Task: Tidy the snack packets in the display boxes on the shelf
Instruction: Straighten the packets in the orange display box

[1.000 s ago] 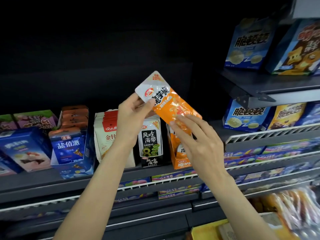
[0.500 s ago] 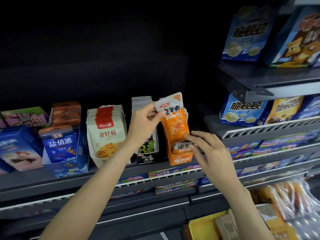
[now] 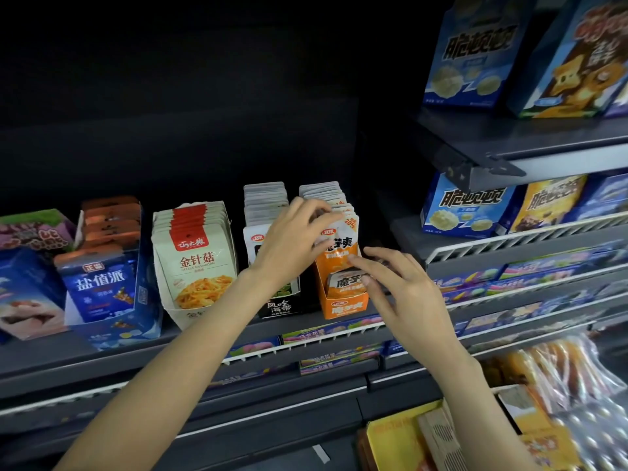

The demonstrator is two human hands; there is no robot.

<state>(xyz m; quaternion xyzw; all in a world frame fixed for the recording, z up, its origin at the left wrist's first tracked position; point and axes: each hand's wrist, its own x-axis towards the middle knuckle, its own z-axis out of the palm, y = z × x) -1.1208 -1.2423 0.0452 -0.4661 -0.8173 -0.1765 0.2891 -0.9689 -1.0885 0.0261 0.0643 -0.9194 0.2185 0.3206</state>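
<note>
1. Orange snack packet (image 3: 336,258) stands upright at the front of the orange display box (image 3: 345,305), on the dark shelf (image 3: 102,355). A shorter orange-and-white packet (image 3: 346,283) sits low in the box, in front of it.
2. Behind the front packet, a row of white-topped packets (image 3: 323,192) runs back into the same box.
3. Left hand (image 3: 292,243) lies over the packet tops; fingers loosely curved, fingertips (image 3: 326,217) touching the upper edge of the front packet. Whether the thumb pinches it cannot be told, as the hand hides that side.
4. Right hand (image 3: 404,287) is spread, fingers apart; forefinger tip touches the front packet's right face, another fingertip rests on the short packet. Nothing gripped.
5. Just left of the orange box: black display box (image 3: 278,307) with its own packet row (image 3: 265,198), partly hidden by the left wrist.
6. Further left: cream mushroom-snack box (image 3: 195,260), then a blue box (image 3: 102,283) with brown packets behind.
7. Right side: blue and yellow cartons (image 3: 465,205) on wire-fronted shelves, more blue cartons (image 3: 475,52) above.
8. Lower right: clear-wrapped goods (image 3: 571,372), blurred.
</note>
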